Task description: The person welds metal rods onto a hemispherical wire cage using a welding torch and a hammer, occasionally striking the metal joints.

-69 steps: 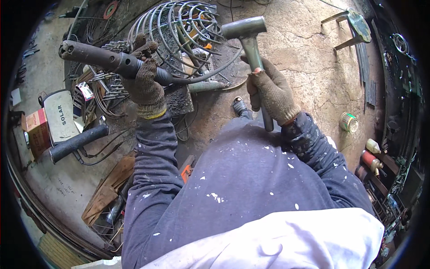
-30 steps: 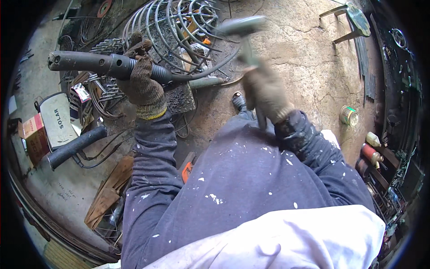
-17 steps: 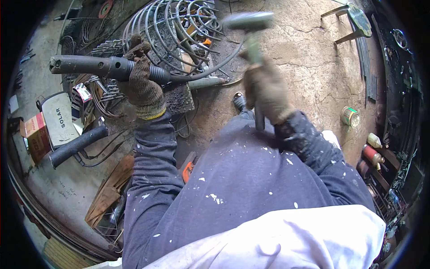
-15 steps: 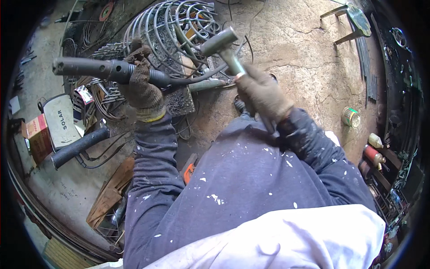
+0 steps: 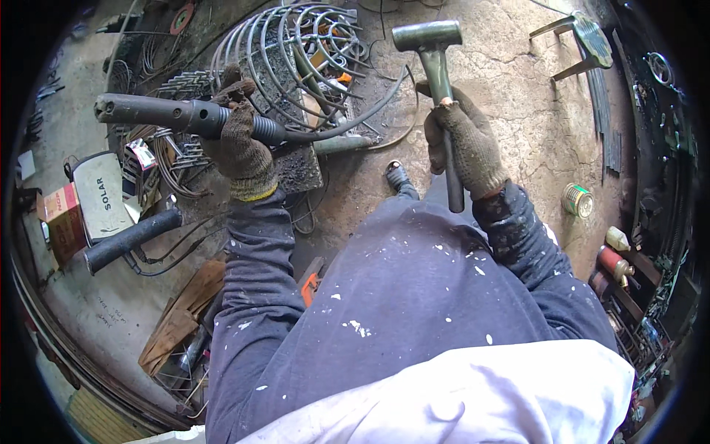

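My gloved left hand [image 5: 242, 152] is closed around a black tubular tool [image 5: 159, 113] held level, pointing left. The tool has round holes along its side and a ribbed collar, from which a dark cable [image 5: 355, 124] curves off to the right. My gloved right hand [image 5: 471, 148] grips a metal hammer [image 5: 435, 65] by its shaft. Its double-faced head is up and away from me, and the shaft end sticks out below my palm. The hammer and the tool are well apart. Beyond my left hand lies a cage of curved metal rods [image 5: 274, 48].
At left are a pale case [image 5: 103, 192], a cardboard box [image 5: 63, 222], a black cylinder [image 5: 133, 240] and broken wood [image 5: 185, 318]. On the right stand a small stool [image 5: 588, 41], a tin can [image 5: 577, 200] and a red canister [image 5: 614, 260]. Cables cross the floor.
My right hand has moved right and turned the hammer, so its head now stands more upright and farther from the tool. The left hand and tool have shifted only slightly.
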The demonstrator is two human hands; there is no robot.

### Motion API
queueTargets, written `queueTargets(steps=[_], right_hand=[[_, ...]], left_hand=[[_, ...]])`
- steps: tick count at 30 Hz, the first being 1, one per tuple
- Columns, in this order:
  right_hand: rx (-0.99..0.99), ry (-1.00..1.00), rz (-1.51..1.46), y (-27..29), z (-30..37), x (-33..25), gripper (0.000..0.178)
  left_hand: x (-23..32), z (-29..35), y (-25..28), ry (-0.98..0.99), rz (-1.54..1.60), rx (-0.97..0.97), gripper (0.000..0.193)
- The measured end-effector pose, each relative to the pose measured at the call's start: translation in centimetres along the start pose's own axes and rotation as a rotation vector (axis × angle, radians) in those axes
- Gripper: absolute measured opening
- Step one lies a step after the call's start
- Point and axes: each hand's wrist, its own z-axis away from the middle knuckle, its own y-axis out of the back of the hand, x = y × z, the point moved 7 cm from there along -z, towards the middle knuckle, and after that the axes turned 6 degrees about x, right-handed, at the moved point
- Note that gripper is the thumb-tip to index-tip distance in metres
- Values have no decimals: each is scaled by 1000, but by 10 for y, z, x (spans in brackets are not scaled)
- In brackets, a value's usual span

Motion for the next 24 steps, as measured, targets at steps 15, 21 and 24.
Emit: queueTargets(steps=[15, 21, 24], right_hand=[[-148, 196, 586, 12, -84, -66, 56], [-398, 401, 776, -26, -184, -112, 55], [-509, 450, 903, -69, -238, -134, 51]], left_hand=[[5, 0, -1, 25, -78, -34, 34], [20, 14, 0, 28, -69, 139, 49], [12, 22, 6, 95, -102, 230, 57]])
